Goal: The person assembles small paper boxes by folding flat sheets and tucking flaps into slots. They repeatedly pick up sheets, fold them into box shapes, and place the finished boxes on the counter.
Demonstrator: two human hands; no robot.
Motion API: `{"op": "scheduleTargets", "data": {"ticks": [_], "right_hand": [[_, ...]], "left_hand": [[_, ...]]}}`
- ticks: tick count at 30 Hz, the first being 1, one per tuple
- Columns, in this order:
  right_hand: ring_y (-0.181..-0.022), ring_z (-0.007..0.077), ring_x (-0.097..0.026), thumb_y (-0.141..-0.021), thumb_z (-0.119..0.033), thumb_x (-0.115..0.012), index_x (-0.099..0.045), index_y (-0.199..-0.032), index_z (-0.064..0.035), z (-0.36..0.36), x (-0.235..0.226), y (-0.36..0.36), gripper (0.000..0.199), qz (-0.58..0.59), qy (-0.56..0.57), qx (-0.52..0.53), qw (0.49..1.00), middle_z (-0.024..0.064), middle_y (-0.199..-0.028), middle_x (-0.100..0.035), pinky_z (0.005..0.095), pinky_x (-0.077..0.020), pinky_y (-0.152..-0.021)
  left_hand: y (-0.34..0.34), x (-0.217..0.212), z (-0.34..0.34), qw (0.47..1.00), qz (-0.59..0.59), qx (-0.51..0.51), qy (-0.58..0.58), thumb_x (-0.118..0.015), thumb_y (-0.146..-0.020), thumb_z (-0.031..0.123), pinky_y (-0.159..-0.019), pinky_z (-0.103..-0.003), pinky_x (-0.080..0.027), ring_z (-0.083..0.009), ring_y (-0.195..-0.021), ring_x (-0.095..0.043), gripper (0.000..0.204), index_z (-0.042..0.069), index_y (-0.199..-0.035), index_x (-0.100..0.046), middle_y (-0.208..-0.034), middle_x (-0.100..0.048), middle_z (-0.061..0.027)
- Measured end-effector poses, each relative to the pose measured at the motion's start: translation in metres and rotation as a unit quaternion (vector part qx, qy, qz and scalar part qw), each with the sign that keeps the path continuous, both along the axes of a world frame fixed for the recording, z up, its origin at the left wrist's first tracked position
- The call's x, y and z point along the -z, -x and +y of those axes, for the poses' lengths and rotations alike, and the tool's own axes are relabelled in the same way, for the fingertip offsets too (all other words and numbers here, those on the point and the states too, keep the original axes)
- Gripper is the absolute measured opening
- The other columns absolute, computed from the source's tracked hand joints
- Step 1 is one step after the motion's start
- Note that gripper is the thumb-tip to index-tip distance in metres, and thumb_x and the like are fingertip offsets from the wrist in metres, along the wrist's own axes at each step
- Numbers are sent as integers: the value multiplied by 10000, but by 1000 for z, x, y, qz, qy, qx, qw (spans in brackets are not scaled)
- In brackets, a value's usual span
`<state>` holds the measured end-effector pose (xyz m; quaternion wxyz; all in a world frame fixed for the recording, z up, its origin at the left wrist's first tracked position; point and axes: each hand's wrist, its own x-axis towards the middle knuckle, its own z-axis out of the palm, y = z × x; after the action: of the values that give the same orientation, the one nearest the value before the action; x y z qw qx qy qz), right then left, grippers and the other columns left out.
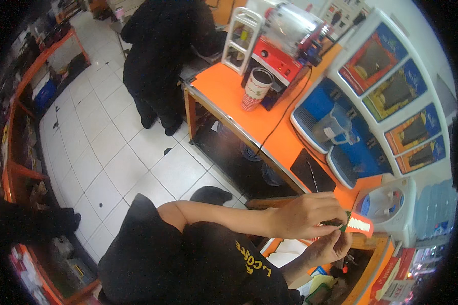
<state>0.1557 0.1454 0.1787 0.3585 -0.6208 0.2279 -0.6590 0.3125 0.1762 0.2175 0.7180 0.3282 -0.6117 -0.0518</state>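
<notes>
My left hand (310,216) reaches out over the counter's end, its fingers closed in a pinch on a small flat orange piece (360,224). That piece has a white, tooth-edged patch and a green end by my fingers; its kind is not clear. Just below, my right hand (331,251) is also closed, thumb and fingertip pinched at the green end, close against the left fingertips. My fingers hide part of the piece. Beneath my hands is an open drawer-like compartment (376,254) with papers and mixed small things inside.
A blue and white drink dispenser (336,96) bearing a clear jug (332,127) stands on the orange counter (216,84). Beyond are a red machine (275,63) and a patterned tumbler (257,89). A person in black (160,61) stands at the counter's far end. Shelves (23,117) line the left.
</notes>
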Motion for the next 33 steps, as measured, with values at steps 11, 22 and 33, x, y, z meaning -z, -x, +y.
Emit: {"op": "scheduleTargets", "data": {"ticks": [11,22,33], "right_hand": [[-672,110,-563,-846,-27,-641,-653,-979,36,32,-47,-76,148,14,-11,183,983,52,-826,-628,217,-428,-563],[-885,138,-616,-875,15,-614,-600,-1166,64,42,-23,-150,296,60,-139,178,972,108,-1030,-647,251,-497,-757],[-936,143,-611,-736,130,-620,-619,-1138,38,65,-18,-190,413,88,-93,307,943,73,-1014,-642,260,-505,-778]], "left_hand": [[-56,-9,30,998,-60,-15,26,-730,-748,125,-774,-390,-506,-244,-845,-611,224,53,-932,-623,-906,-615,-54],[-130,-2,39,993,-99,62,9,-704,-773,122,-746,-390,-487,-270,-828,-585,252,45,-989,-599,-868,-552,-84],[-162,7,46,979,-67,176,-75,-704,-795,127,-724,-368,-494,-250,-802,-606,215,64,-985,-624,-840,-603,-65]]}}
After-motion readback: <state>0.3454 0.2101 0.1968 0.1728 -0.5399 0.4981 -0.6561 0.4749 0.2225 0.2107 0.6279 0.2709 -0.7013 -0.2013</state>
